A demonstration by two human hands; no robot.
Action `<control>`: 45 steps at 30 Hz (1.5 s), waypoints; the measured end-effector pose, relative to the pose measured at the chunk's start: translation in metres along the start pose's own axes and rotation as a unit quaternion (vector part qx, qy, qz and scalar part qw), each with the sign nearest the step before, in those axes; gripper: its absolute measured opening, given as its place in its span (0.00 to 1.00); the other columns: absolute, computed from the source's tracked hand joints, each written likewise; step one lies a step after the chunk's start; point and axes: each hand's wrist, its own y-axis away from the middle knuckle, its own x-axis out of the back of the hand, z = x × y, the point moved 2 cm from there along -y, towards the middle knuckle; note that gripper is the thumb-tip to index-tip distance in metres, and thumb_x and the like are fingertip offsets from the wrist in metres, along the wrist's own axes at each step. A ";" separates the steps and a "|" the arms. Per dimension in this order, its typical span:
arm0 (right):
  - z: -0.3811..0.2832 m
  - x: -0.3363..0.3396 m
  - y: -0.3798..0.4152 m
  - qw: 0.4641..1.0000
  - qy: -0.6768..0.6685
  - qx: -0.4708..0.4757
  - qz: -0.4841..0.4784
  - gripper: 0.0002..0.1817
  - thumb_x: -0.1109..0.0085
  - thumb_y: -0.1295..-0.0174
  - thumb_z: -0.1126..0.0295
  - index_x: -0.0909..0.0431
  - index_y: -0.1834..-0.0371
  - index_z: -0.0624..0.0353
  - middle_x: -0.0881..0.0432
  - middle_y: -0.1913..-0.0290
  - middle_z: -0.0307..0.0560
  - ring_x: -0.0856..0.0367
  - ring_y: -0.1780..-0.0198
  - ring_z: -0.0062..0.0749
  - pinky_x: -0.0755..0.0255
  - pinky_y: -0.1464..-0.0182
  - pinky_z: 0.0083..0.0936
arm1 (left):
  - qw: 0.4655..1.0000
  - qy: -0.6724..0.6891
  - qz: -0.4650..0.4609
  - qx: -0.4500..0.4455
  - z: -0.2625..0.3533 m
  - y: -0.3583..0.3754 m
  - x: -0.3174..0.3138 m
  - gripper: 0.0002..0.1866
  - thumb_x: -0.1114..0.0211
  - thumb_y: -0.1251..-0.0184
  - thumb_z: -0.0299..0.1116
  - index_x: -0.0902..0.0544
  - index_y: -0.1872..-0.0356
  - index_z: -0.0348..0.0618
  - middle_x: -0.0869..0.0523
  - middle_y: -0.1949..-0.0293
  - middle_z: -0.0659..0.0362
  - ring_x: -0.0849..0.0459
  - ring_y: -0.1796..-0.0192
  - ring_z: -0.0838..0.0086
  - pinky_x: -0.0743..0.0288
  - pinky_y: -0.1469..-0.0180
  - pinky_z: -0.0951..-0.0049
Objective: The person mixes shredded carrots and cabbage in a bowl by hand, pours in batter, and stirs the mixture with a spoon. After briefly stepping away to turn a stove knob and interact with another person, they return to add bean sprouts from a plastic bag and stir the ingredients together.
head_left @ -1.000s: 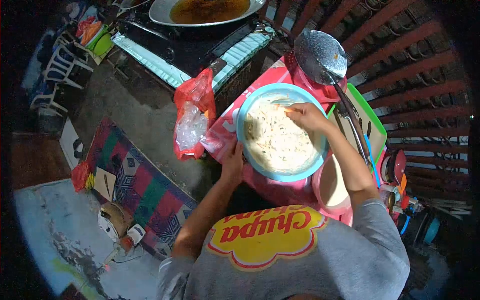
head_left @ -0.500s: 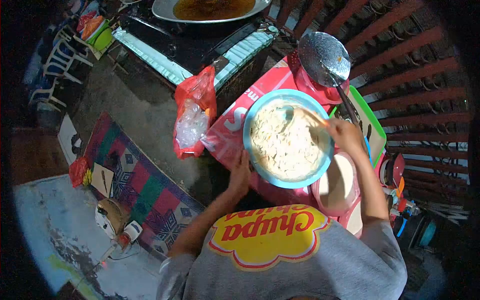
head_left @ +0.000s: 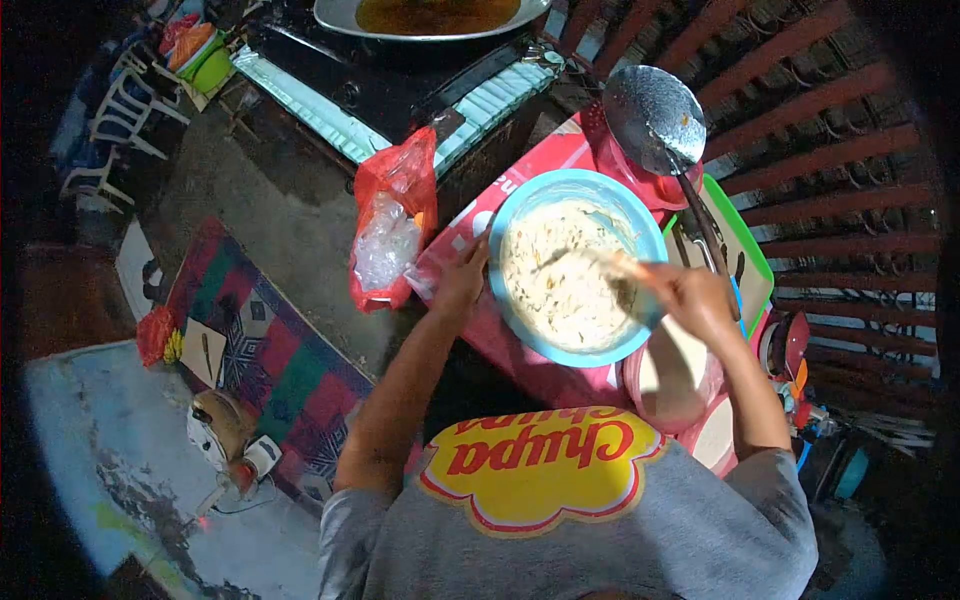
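Observation:
A light blue bowl (head_left: 508, 315) full of pale, lumpy batter (head_left: 565, 290) stands on a table with a red cover (head_left: 465, 325). My right hand (head_left: 695, 300) is closed round the handle of a spoon (head_left: 625, 264), whose head is down in the batter and blurred. At the bowl's left side, my left hand (head_left: 462, 275) touches the rim; its fingers are partly hidden there, and their grip on the rim is hard to make out.
A pan of brown oil (head_left: 435, 15) sits on the black stove (head_left: 350, 85) at the top. Left of the bowl is a red plastic bag (head_left: 390, 235). A metal skimmer (head_left: 655, 115) lies over a pink basket behind the bowl, beside a green-edged tray (head_left: 768, 262). Tubs stand below right.
My left hand has moved up along the bowl's left side. My right hand has shifted slightly right and down, and the spoon's head has moved down and left through the batter.

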 end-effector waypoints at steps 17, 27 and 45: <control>-0.004 -0.024 -0.034 0.986 -0.040 0.113 -0.116 0.16 0.43 0.44 0.60 0.22 0.51 0.45 0.20 0.76 0.50 0.22 0.80 0.35 0.29 0.75 0.30 | 0.999 0.013 -0.036 -0.025 -0.021 0.007 0.010 0.20 0.49 0.32 0.35 0.32 0.41 0.46 0.20 0.60 0.65 0.24 0.65 0.83 0.30 0.71 0.83; 0.014 0.018 0.022 0.996 -0.059 -0.061 0.011 0.11 0.42 0.46 0.62 0.18 0.59 0.47 0.20 0.76 0.49 0.21 0.78 0.39 0.29 0.74 0.32 | 0.993 0.089 0.048 -0.054 -0.056 0.072 -0.033 0.20 0.53 0.30 0.34 0.35 0.40 0.37 0.23 0.51 0.58 0.25 0.53 0.76 0.30 0.53 0.77; -0.012 0.012 -0.007 0.997 -0.048 -0.046 -0.029 0.13 0.43 0.44 0.63 0.19 0.56 0.49 0.21 0.80 0.48 0.26 0.84 0.30 0.35 0.79 0.26 | 0.989 0.116 -0.027 -0.085 -0.009 0.039 -0.008 0.18 0.52 0.30 0.37 0.32 0.41 0.45 0.22 0.60 0.66 0.27 0.61 0.83 0.34 0.63 0.82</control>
